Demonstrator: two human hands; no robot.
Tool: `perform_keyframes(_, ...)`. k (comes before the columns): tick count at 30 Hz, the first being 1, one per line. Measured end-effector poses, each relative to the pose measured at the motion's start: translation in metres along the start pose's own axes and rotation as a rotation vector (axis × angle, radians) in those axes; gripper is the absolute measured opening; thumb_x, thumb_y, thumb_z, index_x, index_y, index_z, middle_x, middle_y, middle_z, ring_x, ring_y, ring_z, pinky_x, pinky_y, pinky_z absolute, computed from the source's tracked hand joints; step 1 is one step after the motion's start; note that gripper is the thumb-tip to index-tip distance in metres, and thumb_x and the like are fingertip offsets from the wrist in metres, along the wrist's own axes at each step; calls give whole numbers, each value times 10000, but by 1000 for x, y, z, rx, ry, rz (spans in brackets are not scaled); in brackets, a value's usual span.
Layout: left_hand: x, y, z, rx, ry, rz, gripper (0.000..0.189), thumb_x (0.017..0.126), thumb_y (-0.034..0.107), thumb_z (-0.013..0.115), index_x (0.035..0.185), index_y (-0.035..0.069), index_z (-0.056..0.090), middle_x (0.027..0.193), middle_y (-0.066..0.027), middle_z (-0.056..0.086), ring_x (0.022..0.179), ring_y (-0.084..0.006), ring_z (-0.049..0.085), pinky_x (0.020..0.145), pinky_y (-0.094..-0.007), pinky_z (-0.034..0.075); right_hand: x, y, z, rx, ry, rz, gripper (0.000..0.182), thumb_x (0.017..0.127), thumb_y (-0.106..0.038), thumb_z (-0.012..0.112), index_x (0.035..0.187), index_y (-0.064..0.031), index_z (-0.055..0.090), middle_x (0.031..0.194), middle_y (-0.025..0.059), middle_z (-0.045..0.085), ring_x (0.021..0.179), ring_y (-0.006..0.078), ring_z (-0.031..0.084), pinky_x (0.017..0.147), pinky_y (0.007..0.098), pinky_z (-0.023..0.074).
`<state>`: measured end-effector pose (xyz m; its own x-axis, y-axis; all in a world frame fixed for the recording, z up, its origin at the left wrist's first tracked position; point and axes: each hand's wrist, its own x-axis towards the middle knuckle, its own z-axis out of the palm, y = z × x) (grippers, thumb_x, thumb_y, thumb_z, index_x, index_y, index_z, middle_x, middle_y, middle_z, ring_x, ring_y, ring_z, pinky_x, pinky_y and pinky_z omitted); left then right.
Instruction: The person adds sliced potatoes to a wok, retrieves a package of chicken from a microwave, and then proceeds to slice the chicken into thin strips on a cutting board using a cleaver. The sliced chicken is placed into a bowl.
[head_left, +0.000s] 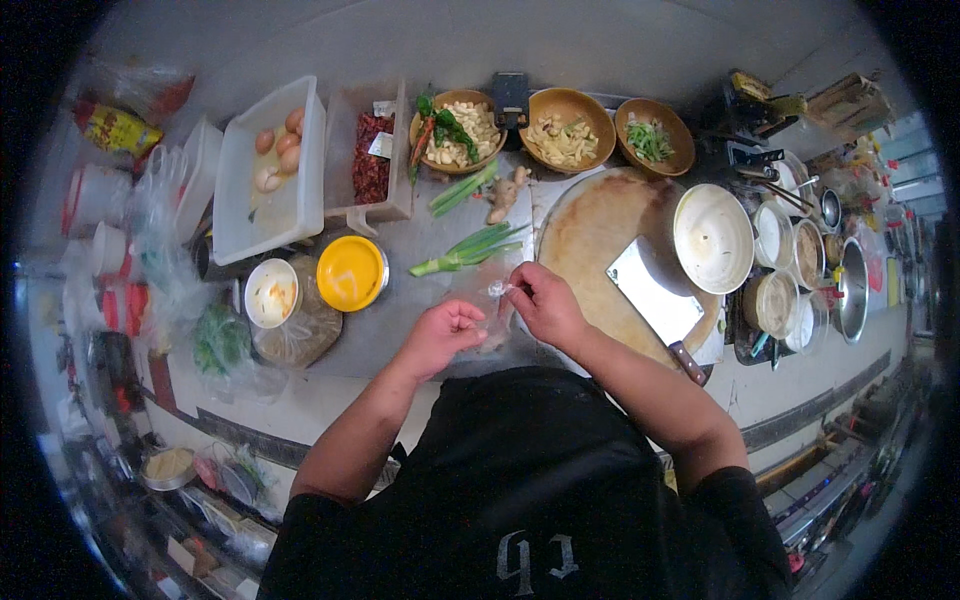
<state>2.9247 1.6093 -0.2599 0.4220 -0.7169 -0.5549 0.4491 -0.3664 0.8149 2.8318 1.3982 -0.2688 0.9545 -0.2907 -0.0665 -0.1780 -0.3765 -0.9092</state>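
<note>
A clear plastic bag (491, 319) with something pale at its bottom is before me, close to the counter's front edge. My right hand (546, 304) pinches its gathered top. At the bag's left side, my left hand (448, 336) has its fingers curled; whether they grip the plastic cannot be told. Just beyond the bag lie green onion stalks (469, 251), with a ginger root (506, 195) behind them. A round wooden chopping board (581, 247) is on the right, bearing a cleaver (656, 289) and a white bowl (712, 238).
Bowls of garlic (469, 127), sliced ginger (562, 139) and chopped green onion (649, 141) line the back. Leftward are a yellow lid or dish (349, 274), a small white bowl (272, 293), a tub with eggs (268, 180) and dried chillies (370, 180). Seasoning containers (772, 304) crowd the right.
</note>
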Motion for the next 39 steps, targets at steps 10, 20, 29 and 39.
perform_keyframes(10, 23, -9, 35, 463, 428, 333, 214, 864, 122, 730, 1028, 33, 626, 839, -42, 613, 739, -145, 609, 683, -311, 513, -10, -13, 2, -158, -13, -62, 149, 893, -197, 652, 974, -74, 627, 906, 175, 660, 839, 399, 652, 712, 458, 527)
perform_keyframes(20, 21, -8, 26, 1071, 730, 801, 144, 756, 91, 672, 839, 56, 560, 879, -128, 604, 844, -369, 612, 731, -483, 516, -1, 8, 8, 491, -231, 230, 122, 827, -156, 700, 880, -51, 665, 792, 36, 630, 688, 208, 577, 649, 339, 490)
perform_keyframes(29, 6, -4, 30, 1014, 689, 866, 143, 691, 43, 643, 832, 67, 631, 851, -123, 622, 819, -374, 605, 700, -451, 523, -4, -8, 10, 572, -299, 326, 98, 788, -121, 705, 803, -35, 659, 813, 40, 609, 771, 155, 569, 713, 310, 478)
perform_keyframes(39, 11, -24, 14, 349, 129, 132, 129, 856, 111, 695, 843, 31, 593, 786, -23, 608, 751, -96, 543, 683, -293, 474, 2, 18, 22, 361, -402, 285, 184, 776, -184, 709, 757, -4, 674, 747, 105, 632, 711, 179, 583, 653, 351, 480)
